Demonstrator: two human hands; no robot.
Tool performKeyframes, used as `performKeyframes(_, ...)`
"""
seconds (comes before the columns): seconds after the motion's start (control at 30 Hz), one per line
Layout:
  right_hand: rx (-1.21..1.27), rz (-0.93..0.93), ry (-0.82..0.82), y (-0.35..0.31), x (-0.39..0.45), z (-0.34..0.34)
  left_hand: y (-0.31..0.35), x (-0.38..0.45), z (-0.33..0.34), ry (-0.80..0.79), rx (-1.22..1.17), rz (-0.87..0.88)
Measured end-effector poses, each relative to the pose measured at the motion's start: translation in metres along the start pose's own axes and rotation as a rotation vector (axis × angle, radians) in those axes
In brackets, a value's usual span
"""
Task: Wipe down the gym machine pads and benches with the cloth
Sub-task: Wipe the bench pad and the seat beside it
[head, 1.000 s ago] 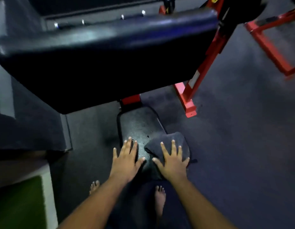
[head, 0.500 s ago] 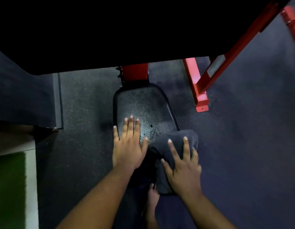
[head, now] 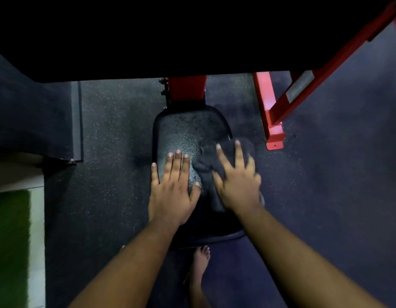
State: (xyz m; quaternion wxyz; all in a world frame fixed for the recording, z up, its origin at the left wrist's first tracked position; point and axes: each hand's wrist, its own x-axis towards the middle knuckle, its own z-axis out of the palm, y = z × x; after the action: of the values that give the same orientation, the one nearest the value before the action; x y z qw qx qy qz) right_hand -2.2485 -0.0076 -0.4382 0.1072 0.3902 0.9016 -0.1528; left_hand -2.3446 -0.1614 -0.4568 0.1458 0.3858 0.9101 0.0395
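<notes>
A black seat pad (head: 188, 130) of a red-framed gym machine lies below me in the middle of the head view, its surface speckled and shiny. My left hand (head: 173, 187) rests flat on the pad's left half, fingers straight. My right hand (head: 237, 181) presses flat on a dark grey cloth (head: 205, 167) bunched on the pad's right side; the cloth hangs a little over the right edge. A large black back pad (head: 170, 36) fills the top of the view and hides what is behind it.
Red frame legs (head: 273, 121) stand on the dark rubber floor to the right of the seat. A red post (head: 187, 90) joins the seat at its far end. A dark raised step (head: 32, 116) and green turf (head: 8, 241) lie at the left. My bare foot (head: 200, 265) stands under the seat's near edge.
My right hand has pushed the cloth forward along the seat's right side. My head has dropped closer, so the back pad now covers the top of the view. My left hand stayed flat.
</notes>
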Motion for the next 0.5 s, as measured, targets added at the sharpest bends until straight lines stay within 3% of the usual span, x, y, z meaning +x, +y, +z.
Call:
performKeyframes(0.1,0.013,-0.033,-0.009,-0.02,0.048,-0.002,-0.001,0.001,0.0,0.011,0.01,0.003)
performKeyframes(0.2,-0.047,-0.041,0.067,-0.011,0.004,0.002,-0.004,0.001,-0.002,0.015,-0.014,0.01)
performKeyframes(0.3,-0.043,-0.044,0.008,0.003,-0.03,0.008,-0.001,0.001,-0.001,-0.009,-0.021,0.015)
performKeyframes(0.4,-0.051,-0.066,0.038,-0.015,0.025,0.003,-0.002,0.0,0.0,-0.004,0.001,0.008)
performKeyframes(0.5,-0.041,-0.136,-0.031,-0.036,0.079,-0.008,-0.003,0.002,0.0,0.011,0.005,0.012)
